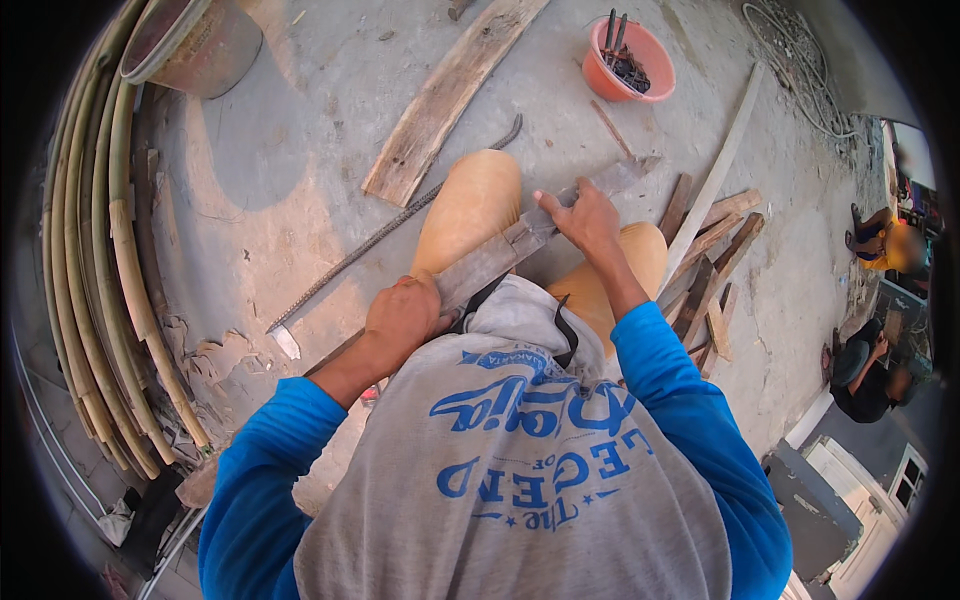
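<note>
A weathered grey wooden plank [497, 258] lies across my knees, running from lower left to upper right. My left hand [402, 314] is closed around its near end beside my shirt. My right hand [582, 214] grips the plank farther up, fingers wrapped over its top edge. Both sleeves are blue, and tan trousers show under the plank.
A ribbed steel bar [380, 235] and a wide board [450, 92] lie on the concrete ahead. An orange bucket [630, 62] holds dark metal tools. Scrap wood pieces [712, 262] are stacked to my right. Bamboo poles [95, 270] curve along the left. Other people sit at far right.
</note>
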{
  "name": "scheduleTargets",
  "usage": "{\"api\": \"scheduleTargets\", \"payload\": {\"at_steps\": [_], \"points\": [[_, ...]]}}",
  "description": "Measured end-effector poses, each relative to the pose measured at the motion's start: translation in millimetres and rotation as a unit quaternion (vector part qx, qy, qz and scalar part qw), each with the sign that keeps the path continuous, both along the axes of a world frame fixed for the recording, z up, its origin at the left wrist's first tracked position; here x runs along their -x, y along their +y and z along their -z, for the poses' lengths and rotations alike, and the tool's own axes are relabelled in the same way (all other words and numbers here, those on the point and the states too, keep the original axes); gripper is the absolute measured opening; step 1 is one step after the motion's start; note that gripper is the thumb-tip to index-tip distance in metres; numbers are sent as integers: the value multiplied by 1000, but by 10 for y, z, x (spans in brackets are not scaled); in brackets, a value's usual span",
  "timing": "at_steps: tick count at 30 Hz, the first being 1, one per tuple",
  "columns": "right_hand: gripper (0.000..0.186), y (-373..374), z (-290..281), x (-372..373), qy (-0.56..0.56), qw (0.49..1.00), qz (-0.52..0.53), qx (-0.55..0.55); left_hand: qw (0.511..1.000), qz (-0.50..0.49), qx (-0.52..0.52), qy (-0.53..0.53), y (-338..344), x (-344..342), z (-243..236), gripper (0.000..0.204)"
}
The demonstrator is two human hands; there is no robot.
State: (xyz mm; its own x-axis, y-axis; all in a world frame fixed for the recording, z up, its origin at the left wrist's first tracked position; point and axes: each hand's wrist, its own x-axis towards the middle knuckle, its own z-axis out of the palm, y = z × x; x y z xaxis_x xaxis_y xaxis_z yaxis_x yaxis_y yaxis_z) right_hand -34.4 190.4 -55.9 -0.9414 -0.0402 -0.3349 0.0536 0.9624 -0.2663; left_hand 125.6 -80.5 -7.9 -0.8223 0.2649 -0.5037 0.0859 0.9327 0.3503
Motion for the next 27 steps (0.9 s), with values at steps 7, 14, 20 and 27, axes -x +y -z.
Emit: {"api": "scheduleTargets", "payload": {"at_steps": [7,14,20,27], "points": [[64,-222,-241,-208,65,997,-14,-30,1000,-28,-12,-5,7,-2,13,52],[66,206,423,337,-113,991,-29,58,999,-16,-31,-9,-21,0,11,57],[77,96,418,217,-134,990,-21,48,1000,-3,-3,-22,-4,33,25,53],[89,118,326,-99,-27,999,5,44,999,4,-25,-30,-14,33,57,48]]}}
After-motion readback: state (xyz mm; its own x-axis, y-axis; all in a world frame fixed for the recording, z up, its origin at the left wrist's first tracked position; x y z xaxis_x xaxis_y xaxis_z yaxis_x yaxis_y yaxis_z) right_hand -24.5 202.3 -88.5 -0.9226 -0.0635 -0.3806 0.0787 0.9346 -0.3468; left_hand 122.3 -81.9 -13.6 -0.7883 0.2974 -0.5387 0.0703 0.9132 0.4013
